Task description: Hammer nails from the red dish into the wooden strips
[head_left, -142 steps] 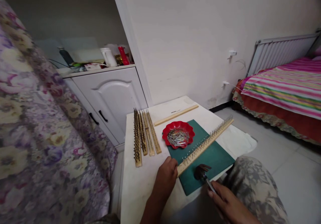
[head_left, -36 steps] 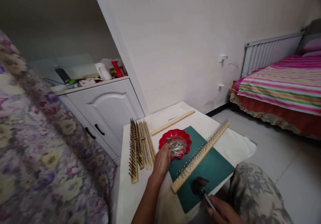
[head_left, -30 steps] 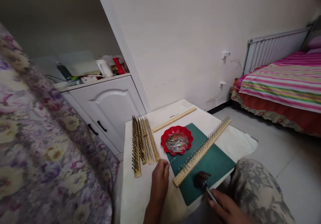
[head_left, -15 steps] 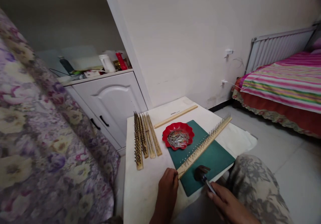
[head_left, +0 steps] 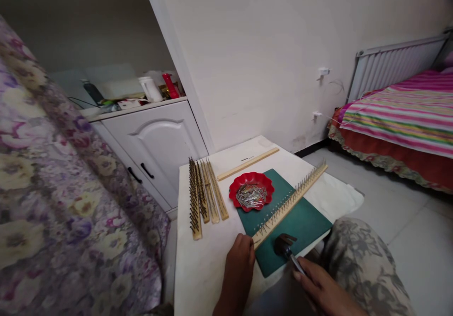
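A long wooden strip studded with nails lies slantwise across a green mat on a white table. My left hand rests at the strip's near end with fingers pinched; what they hold is too small to make out. My right hand grips the handle of a hammer, whose dark head hovers over the mat just right of the strip's near end. A red dish of loose nails sits on the mat's far left corner.
Several finished nailed strips lie side by side on the table's left, and a bare wooden strip at the back. A floral-covered sofa is on the left, a white cabinet behind, a striped bed on the right.
My left hand reached into the red dish, then drew back to the near end of the nailed strip. The hammer stayed in my right hand near the mat.
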The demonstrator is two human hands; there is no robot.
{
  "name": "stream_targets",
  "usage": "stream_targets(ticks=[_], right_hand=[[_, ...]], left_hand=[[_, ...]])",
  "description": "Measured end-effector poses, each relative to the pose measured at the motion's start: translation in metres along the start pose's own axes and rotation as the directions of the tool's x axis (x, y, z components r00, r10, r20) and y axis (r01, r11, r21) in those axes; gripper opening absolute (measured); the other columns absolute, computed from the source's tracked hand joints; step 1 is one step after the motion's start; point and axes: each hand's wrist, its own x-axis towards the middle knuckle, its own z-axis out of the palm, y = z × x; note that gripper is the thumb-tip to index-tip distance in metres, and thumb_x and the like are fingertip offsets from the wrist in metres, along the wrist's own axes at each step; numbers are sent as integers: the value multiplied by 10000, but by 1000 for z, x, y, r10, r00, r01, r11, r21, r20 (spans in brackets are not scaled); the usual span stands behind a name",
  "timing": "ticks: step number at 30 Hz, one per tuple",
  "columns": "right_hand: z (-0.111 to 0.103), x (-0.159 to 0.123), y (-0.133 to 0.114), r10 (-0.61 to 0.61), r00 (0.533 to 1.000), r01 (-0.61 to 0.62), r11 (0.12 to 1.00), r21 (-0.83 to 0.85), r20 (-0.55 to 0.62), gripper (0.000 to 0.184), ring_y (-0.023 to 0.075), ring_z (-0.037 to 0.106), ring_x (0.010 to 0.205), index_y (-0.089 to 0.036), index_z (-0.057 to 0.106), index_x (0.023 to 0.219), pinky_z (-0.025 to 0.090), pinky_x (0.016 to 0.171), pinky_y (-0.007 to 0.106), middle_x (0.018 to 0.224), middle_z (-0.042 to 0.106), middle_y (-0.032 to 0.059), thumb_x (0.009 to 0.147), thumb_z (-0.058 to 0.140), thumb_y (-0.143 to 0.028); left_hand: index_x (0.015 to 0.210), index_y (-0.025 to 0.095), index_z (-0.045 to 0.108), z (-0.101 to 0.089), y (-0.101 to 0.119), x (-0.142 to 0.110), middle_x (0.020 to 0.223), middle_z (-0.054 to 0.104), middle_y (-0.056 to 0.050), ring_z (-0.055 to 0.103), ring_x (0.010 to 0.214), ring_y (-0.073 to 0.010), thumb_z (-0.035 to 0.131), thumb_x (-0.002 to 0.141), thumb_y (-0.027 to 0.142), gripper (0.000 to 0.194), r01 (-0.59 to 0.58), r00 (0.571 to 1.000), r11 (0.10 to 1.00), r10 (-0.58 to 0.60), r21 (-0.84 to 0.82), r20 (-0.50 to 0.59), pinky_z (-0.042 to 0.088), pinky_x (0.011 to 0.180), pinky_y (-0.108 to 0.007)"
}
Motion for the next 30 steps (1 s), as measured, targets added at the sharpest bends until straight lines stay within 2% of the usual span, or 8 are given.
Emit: stream_targets(ticks=[5, 10, 18, 24, 27, 30], right_hand=[[-1, 0, -2, -40, 999, 40, 999, -10, 11, 371, 245, 616, 813, -179, 615, 810, 485, 793, 323, 817, 666, 52, 847, 424, -495], [-2, 1, -2, -61, 998, 61, 998, 14, 16, 330, 250, 608, 871, -183, 626, 830, 470, 832, 326, 819, 669, 52, 855, 442, -455], [-3, 1, -7, -41, 998, 40, 999, 21, 55, 370, 258, 608, 929, -154, 630, 946, 450, 878, 340, 940, 680, 87, 863, 427, -451], [-3, 0, -6, -30, 999, 30, 999, 18, 43, 379, 276, 596, 965, -168, 655, 923, 444, 888, 326, 902, 694, 76, 851, 440, -471], [-3, 0, -5, -27, 999, 26, 999, 33, 42, 378, 274, 598, 970, -170, 651, 958, 438, 903, 343, 959, 690, 84, 850, 445, -469], [-2, 0, -2, -35, 999, 34, 999, 39, 33, 370, 270, 600, 952, -180, 656, 919, 446, 893, 348, 886, 689, 67, 848, 450, -479]], left_hand=[[731, 196, 515, -3, 5, 6, 759, 542, -23, 537, 684, -144, 379, 825, 143, 174, -14, 1000, 1000, 14, 17, 8, 405, 633, -242], [741, 192, 542, -5, 11, 9, 748, 549, -13, 543, 704, -137, 403, 850, 192, 176, -31, 999, 989, 29, -146, -17, 400, 647, -233], [784, 188, 601, 8, 9, 11, 729, 587, 3, 558, 672, -129, 504, 827, 291, 148, 89, 987, 925, -131, -370, -90, 426, 631, -224], [765, 179, 613, 18, 6, 10, 682, 594, 5, 557, 627, -129, 532, 787, 258, 115, 101, 980, 897, -164, -430, -112, 440, 590, -223], [752, 178, 620, 22, 7, 9, 693, 601, -6, 569, 652, -139, 528, 793, 267, 135, 94, 984, 894, -152, -437, -98, 448, 611, -232], [725, 177, 616, 23, 7, 9, 712, 590, -18, 572, 695, -148, 505, 817, 280, 178, 53, 985, 905, -116, -421, -126, 445, 635, -239]])
